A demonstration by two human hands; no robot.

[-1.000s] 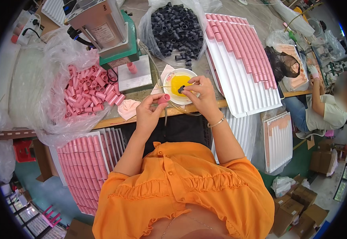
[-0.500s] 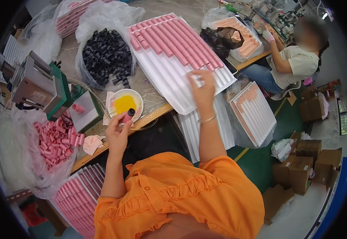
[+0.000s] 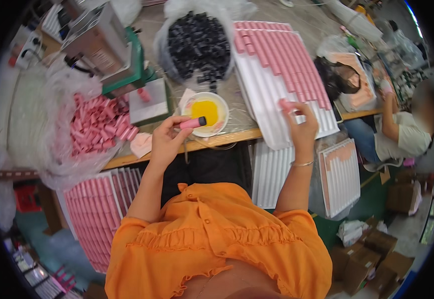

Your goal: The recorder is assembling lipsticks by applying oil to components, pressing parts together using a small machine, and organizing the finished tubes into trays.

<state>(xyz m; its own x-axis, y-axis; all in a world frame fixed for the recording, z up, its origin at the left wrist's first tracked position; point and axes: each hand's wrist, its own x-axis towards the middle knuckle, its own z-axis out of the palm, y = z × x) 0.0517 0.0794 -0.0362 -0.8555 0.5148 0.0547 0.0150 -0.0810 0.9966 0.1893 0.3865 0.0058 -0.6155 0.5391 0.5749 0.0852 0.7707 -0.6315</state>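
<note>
My left hand pinches a short pink tube with a black end, held almost level in front of a white dish of yellow liquid or paste. Over the white grooved tray, my right hand closes its fingertips on a small pink tube piece, somewhat blurred. Rows of pink tubes fill the tray's far and right part; bare grooves show nearer me.
Behind the dish, a plastic bag holds black fittings. At left stand a green-and-grey bench press and a heap of loose pink tubes. A co-worker sits at right. Filled trays stand below the table edge.
The view has swung, shifting the table rightward in the picture. The tube in my left hand has tipped from upright to nearly level. A pink piece now shows in my right fingertips.
</note>
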